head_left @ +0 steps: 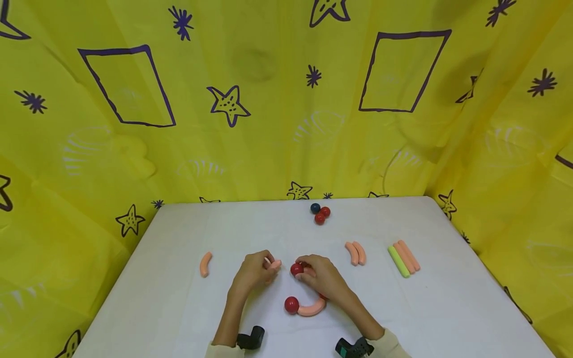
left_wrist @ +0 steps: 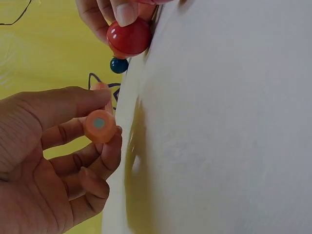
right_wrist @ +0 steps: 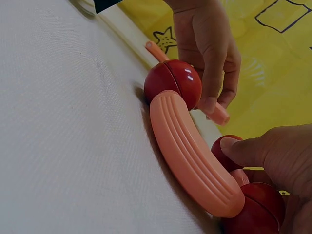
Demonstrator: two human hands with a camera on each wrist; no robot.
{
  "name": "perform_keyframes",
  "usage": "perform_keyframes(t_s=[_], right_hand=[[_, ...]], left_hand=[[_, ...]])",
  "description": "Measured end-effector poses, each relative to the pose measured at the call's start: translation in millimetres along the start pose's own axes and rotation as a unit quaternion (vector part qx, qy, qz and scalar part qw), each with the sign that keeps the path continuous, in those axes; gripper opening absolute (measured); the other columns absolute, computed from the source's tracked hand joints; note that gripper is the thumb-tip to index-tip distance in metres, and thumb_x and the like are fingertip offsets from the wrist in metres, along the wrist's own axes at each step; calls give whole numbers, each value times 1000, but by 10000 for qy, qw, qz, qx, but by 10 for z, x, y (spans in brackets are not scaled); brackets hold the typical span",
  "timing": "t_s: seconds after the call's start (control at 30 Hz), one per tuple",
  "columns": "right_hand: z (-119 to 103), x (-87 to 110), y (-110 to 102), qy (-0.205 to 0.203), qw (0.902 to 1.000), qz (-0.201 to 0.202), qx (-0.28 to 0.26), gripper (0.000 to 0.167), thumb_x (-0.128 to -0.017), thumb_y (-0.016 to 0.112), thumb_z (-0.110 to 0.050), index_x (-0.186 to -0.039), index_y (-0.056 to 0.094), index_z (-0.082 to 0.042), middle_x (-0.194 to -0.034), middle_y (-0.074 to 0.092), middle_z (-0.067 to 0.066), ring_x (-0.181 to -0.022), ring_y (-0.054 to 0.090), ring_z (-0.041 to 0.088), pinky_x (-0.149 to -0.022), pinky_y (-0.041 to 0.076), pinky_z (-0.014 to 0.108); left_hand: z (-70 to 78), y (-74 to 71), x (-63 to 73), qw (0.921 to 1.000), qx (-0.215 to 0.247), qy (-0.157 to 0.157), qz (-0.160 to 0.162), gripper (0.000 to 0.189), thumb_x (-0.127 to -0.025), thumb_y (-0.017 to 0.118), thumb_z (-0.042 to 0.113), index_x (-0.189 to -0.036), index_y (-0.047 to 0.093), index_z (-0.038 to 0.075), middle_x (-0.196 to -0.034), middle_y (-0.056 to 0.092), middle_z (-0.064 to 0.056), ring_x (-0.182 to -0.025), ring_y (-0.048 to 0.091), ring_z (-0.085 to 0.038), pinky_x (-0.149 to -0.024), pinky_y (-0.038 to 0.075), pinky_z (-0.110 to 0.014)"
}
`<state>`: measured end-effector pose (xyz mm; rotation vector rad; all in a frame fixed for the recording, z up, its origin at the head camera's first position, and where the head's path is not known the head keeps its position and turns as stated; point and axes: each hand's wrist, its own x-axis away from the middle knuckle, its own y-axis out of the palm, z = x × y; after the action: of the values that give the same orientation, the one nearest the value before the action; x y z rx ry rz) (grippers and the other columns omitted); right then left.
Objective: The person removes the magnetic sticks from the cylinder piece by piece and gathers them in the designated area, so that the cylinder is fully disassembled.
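My left hand (head_left: 255,271) pinches a salmon-coloured curved magnetic rod (left_wrist: 100,127) between thumb and fingers, raised off the table. A grey disc shows at the rod's near end in the left wrist view. My right hand (head_left: 324,276) grips a red ball (head_left: 297,269), with a salmon rod (right_wrist: 240,176) behind it mostly hidden by the fingers. Below, another red ball (head_left: 292,305) joins one end of a grooved curved rod (right_wrist: 192,153); at its other end sits a third red ball (right_wrist: 256,209), partly under my right hand in the head view.
One blue ball (head_left: 315,208) and two red balls (head_left: 320,219) cluster at the white table's back. To the right lie two curved rods (head_left: 355,253), then a green straight rod (head_left: 398,261) beside salmon straight rods (head_left: 406,256). A single curved rod (head_left: 205,264) lies left.
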<state>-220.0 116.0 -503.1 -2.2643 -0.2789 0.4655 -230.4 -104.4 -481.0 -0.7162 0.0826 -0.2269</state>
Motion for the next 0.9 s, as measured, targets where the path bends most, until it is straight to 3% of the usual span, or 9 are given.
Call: perform_keyframes(t_s=[0.23,0.5,0.57,0.63,0.73,0.9], right_hand=[[-3,17,-4,23,9999,-14,-150,34,-84,77,-18,-116,69,-10,-112,71,4,-104,64,18,-93,51,43],[-4,28,-5,63,9998,-36,-207,34,-84,77,-19,-117,69,-11,-111,70,2,-102,63,14,-91,52,40],[3,28,0,66,9997,-54,-250,34,-84,77,-18,-117,68,-12,-112,70,2,-103,63,14,-92,51,40],[5,27,2,73,9995,-62,-286,34,-84,77,-18,-117,68,-12,-112,70,2,-104,63,14,-93,51,40],[7,26,6,62,9997,-54,-236,34,-85,77,-19,-117,68,-12,-112,70,2,-102,63,13,-92,51,39],[1,23,4,-50,9999,39,-86,33,-84,77,-18,-115,69,-11,-108,71,1,-99,63,13,-89,51,38]], left_hand=[[-51,-129,30,9968,-102,-559,553,20,-91,68,23,-97,62,5,-57,58,0,-50,50,-13,-50,38,-27],[-207,-321,80,9902,265,-943,993,22,-92,66,21,-99,60,2,-61,62,-5,-48,54,-15,-48,40,-26],[-252,-372,99,9873,208,-1091,1139,21,-92,65,19,-100,60,1,-61,62,-5,-49,54,-15,-50,43,-28],[-296,-434,125,9842,18,-1242,1261,21,-92,64,19,-102,60,0,-59,62,-5,-51,54,-14,-62,47,-32],[-356,-558,174,9790,-211,-1525,1336,24,-92,62,20,-106,61,1,-62,64,-4,-53,55,-15,-66,47,-37],[-456,-806,285,9708,-344,-1871,1462,30,-91,60,22,-113,59,1,-74,69,-7,-61,60,-20,-53,41,-33]])
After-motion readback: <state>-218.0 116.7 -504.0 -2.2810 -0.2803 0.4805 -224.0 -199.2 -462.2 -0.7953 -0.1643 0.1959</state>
